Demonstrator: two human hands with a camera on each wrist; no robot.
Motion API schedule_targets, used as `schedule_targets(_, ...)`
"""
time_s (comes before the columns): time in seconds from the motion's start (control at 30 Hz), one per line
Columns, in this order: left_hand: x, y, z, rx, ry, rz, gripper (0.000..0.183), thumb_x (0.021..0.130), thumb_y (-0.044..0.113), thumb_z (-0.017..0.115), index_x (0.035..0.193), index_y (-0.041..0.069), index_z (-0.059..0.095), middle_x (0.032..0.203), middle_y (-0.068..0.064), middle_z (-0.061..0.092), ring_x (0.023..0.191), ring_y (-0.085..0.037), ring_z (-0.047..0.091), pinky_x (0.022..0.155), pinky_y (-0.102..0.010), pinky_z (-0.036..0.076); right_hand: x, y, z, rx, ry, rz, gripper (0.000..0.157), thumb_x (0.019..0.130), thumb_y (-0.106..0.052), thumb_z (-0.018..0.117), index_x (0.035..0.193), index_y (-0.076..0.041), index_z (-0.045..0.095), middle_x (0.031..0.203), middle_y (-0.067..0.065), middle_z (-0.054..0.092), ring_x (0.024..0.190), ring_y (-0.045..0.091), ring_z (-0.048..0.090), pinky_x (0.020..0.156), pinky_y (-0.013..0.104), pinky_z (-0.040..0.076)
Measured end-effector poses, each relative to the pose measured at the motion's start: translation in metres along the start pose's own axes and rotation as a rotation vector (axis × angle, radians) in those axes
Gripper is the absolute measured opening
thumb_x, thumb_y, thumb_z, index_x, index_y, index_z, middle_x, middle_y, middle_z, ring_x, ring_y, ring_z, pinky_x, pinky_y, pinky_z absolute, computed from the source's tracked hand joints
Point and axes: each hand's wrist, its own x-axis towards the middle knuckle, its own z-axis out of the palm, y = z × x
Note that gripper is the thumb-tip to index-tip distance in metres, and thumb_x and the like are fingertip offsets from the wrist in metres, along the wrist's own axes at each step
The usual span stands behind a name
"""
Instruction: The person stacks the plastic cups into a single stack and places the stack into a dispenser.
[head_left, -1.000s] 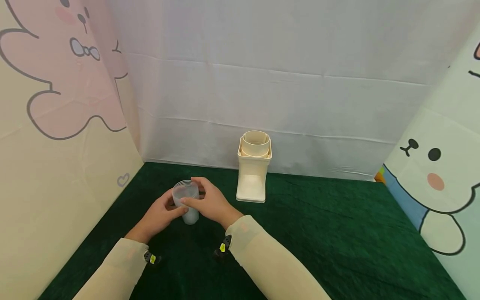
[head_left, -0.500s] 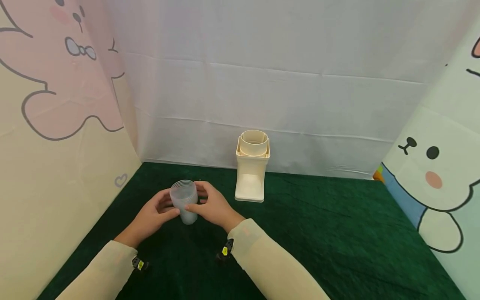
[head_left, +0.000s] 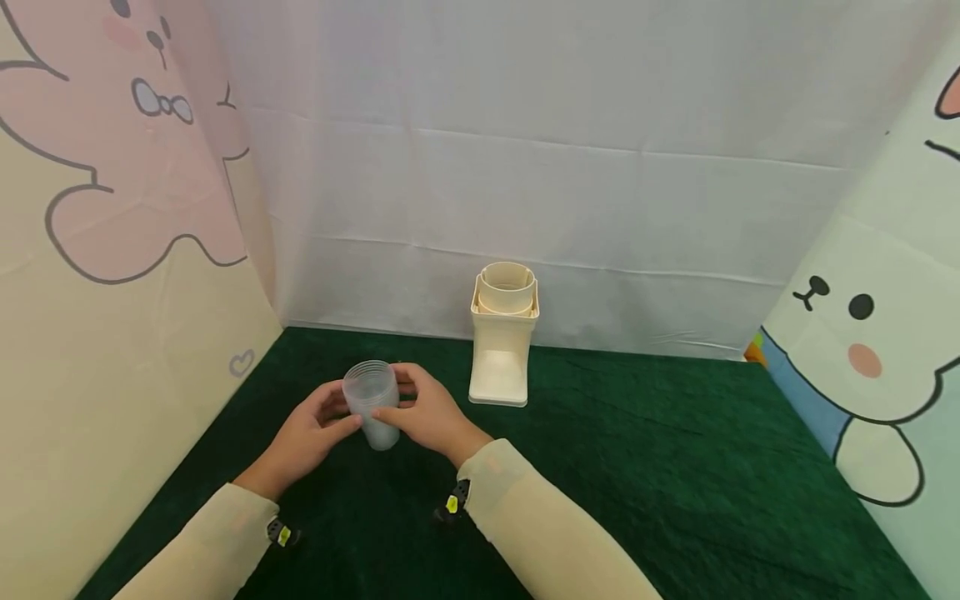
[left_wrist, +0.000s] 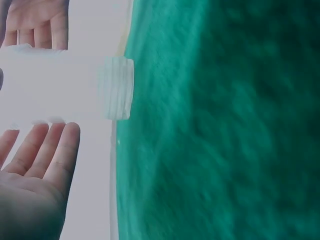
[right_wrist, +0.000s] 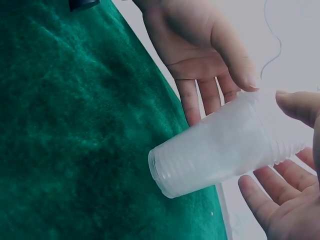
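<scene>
Between my two hands is a stack of clear plastic cups (head_left: 372, 400), rims upward and slightly tilted in the head view. My left hand (head_left: 303, 437) holds its left side, thumb near the front and fingers round the far side. From the right, my right hand (head_left: 431, 414) grips it, its thumb lying across the front. In the right wrist view the stack's narrow base (right_wrist: 160, 172) shows over the green cloth; whether it touches the cloth I cannot tell. The left wrist view shows the fingers (left_wrist: 62, 150) of one hand along the pale, overexposed stack.
A cream plastic stand (head_left: 501, 367) with a round tube (head_left: 507, 292) in its top stands at the back, right of the cups. Dark green cloth (head_left: 675, 467) covers the table. A white curtain (head_left: 562, 167) hangs behind, with printed cartoon sheets (head_left: 135, 333) at the sides.
My left hand has shifted slightly left and its hold loosened a little from one second ago. The right thumb has slid lower on the stack. Little differs from half a second ago.
</scene>
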Motion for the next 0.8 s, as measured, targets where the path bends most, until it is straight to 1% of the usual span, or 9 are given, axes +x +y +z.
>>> schedule_targets(0.07, 0.001, 0.003, 0.001, 0.004, 0.008, 0.005, 0.056, 0.103, 0.029, 0.066, 0.149, 0.008, 0.044, 0.145, -0.014, 0.055, 0.130, -0.033, 0.054, 0.106, -0.046, 0.049, -0.001, -0.001, -0.002, -0.003, 0.005, -0.009, 0.064, 0.090, -0.034, 0.082, 0.145, -0.027, 0.051, 0.134, -0.010, 0.058, 0.121, 0.013, 0.057, 0.100, 0.041, 0.053)
schedule_targets(0.13, 0.002, 0.007, 0.003, -0.001, 0.010, 0.006, 0.056, 0.103, 0.029, 0.066, 0.149, 0.008, 0.044, 0.145, -0.014, 0.055, 0.130, -0.035, 0.054, 0.106, -0.056, 0.047, -0.003, -0.003, -0.005, -0.004, 0.005, -0.022, 0.064, 0.091, -0.034, 0.082, 0.146, -0.026, 0.050, 0.134, -0.009, 0.058, 0.122, 0.014, 0.057, 0.100, 0.040, 0.053)
schedule_targets(0.23, 0.004, 0.016, 0.006, -0.013, 0.001, 0.000, 0.056, 0.103, 0.030, 0.067, 0.149, 0.008, 0.044, 0.145, -0.015, 0.055, 0.131, -0.037, 0.054, 0.106, -0.061, 0.045, -0.008, -0.006, -0.013, -0.008, 0.004, -0.037, 0.066, 0.091, -0.035, 0.082, 0.147, -0.026, 0.050, 0.134, -0.009, 0.058, 0.122, 0.015, 0.058, 0.101, 0.040, 0.053)
schedule_targets(0.37, 0.007, 0.033, 0.012, -0.025, -0.015, -0.005, 0.056, 0.102, 0.030, 0.068, 0.148, 0.008, 0.045, 0.144, -0.015, 0.055, 0.130, -0.036, 0.054, 0.106, -0.060, 0.045, -0.016, -0.012, -0.027, -0.014, -0.007, -0.061, 0.066, 0.091, -0.034, 0.081, 0.148, -0.024, 0.049, 0.135, -0.007, 0.058, 0.122, 0.016, 0.058, 0.101, 0.039, 0.052)
schedule_targets(0.57, 0.011, 0.063, 0.023, -0.041, -0.043, 0.003, 0.056, 0.100, 0.027, 0.070, 0.147, 0.008, 0.046, 0.145, -0.014, 0.054, 0.131, -0.034, 0.053, 0.107, -0.057, 0.045, -0.030, -0.017, -0.050, -0.035, -0.019, -0.095, 0.065, 0.093, -0.032, 0.080, 0.149, -0.023, 0.048, 0.137, -0.004, 0.058, 0.123, 0.019, 0.059, 0.103, 0.041, 0.052)
schedule_targets(0.63, 0.014, 0.072, 0.027, -0.049, -0.056, 0.000, 0.056, 0.100, 0.027, 0.071, 0.147, 0.009, 0.046, 0.145, -0.013, 0.054, 0.132, -0.033, 0.053, 0.107, -0.055, 0.047, -0.035, -0.020, -0.059, -0.046, -0.019, -0.109, 0.065, 0.094, -0.030, 0.079, 0.149, -0.022, 0.047, 0.137, -0.003, 0.058, 0.124, 0.019, 0.058, 0.103, 0.040, 0.051)
schedule_targets(0.8, 0.024, 0.090, 0.037, -0.037, -0.086, 0.019, 0.059, 0.099, 0.029, 0.072, 0.148, 0.008, 0.045, 0.145, -0.013, 0.054, 0.132, -0.032, 0.054, 0.106, -0.052, 0.048, -0.045, -0.025, -0.081, -0.050, -0.011, -0.133, 0.065, 0.094, -0.025, 0.079, 0.150, -0.019, 0.046, 0.137, 0.000, 0.058, 0.125, 0.020, 0.058, 0.105, 0.045, 0.050)
